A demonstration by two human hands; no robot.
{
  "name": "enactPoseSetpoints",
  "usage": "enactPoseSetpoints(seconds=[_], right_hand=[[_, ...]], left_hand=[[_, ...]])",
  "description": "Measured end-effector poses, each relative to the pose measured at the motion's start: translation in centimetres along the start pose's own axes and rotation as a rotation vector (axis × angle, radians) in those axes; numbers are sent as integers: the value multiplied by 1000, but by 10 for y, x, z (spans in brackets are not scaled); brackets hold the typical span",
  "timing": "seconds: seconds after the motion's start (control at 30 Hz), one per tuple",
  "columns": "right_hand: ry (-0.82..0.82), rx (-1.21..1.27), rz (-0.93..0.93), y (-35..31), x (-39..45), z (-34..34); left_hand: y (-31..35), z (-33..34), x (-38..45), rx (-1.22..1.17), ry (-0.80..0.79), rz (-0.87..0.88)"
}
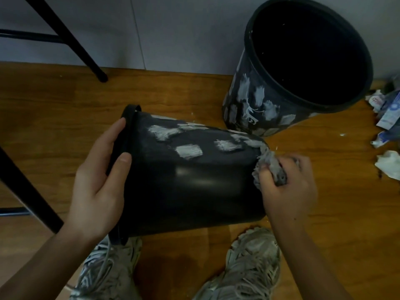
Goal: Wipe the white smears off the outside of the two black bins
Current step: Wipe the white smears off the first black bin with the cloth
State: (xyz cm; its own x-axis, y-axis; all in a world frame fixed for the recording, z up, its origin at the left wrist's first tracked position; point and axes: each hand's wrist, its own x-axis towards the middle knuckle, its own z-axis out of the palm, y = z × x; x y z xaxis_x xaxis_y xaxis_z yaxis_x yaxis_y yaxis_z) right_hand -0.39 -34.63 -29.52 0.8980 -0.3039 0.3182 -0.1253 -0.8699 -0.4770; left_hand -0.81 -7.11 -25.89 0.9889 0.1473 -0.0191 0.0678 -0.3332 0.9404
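two black bins on the wood floor (54,126): the near bin (194,187) lies on its side, left hand (97,182) gripping its rim, right hand (287,187) clutching one grey rag (270,167) at its base; the far bin (303,66) stands upright, smeared white

The tipped bin (190,187) hides its mouth and underside. The rag (271,167) is mostly buried in the right hand (290,187). Litter (387,118) runs off the right edge, print unreadable. The shoes (249,267) are cropped below.
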Motion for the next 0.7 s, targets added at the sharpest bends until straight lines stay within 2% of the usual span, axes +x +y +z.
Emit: enactPoseSetpoints(seconds=[0.2,0.27,0.4,0.57,0.7], right_hand=[[21,6,-35,-4,-1,4],[27,10,-35,-4,-2,5],[52,22,-32,-4,-2,6],[50,73,-47,-8,-7,7],[48,121,-122,-16,-10,9]], left_hand=[[14,3,36,33,84,-252],[14,5,54,50,65,-293],[12,10,66,127,-44,-209],[4,3,54,212,30,-29],[-19,-2,39,224,66,34]])
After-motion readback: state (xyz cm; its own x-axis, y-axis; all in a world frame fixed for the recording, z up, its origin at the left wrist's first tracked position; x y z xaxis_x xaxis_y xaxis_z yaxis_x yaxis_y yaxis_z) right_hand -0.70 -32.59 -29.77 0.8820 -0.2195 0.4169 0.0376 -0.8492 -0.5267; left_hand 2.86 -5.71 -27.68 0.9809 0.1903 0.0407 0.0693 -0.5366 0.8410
